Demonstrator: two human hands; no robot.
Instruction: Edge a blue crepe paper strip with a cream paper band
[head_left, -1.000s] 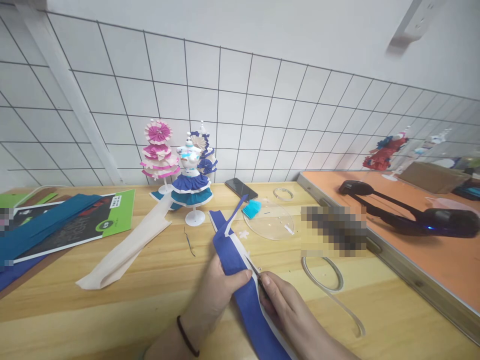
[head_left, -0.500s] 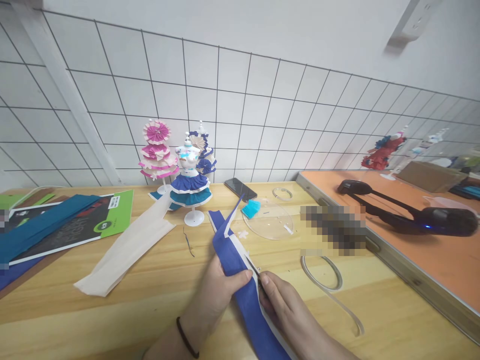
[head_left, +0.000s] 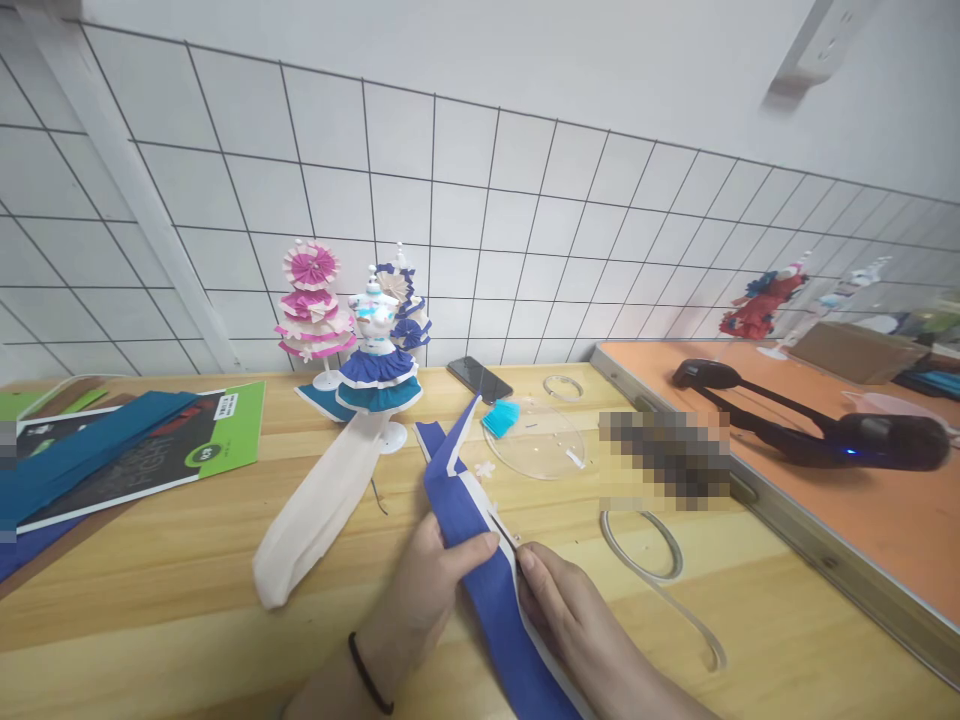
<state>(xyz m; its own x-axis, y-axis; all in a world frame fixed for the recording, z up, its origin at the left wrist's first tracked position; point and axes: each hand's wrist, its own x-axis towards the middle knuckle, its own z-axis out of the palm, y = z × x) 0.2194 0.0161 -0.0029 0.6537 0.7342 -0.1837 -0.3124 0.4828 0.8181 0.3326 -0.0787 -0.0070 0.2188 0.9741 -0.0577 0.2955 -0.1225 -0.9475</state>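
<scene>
A long blue strip with a white edge (head_left: 487, 590) runs from the middle of the table down past the bottom of the view, its far end folded. My left hand (head_left: 435, 580) grips the strip from the left, thumb lying on top. On the right, my right hand (head_left: 562, 600) is closed round dark scissors (head_left: 504, 530), whose handles are mostly hidden by the fingers. The blades lie along the white edge near my left thumb. Beyond them stands a small white dress form (head_left: 375, 320) in a blue and teal ruffled skirt.
Left of my hands lies a cream strip (head_left: 315, 520); farther left, teal paper (head_left: 97, 440) covers a black-green sheet. A phone (head_left: 480, 378), clear disc (head_left: 544, 455) and tape coil (head_left: 675, 560) lie beyond and right. An orange board (head_left: 870, 520) holds a black headset (head_left: 885, 440).
The cream strip has shifted right and swung round, its near end now closer to my left wrist. My hands, the blue strip and the scissors look nearly unchanged.
</scene>
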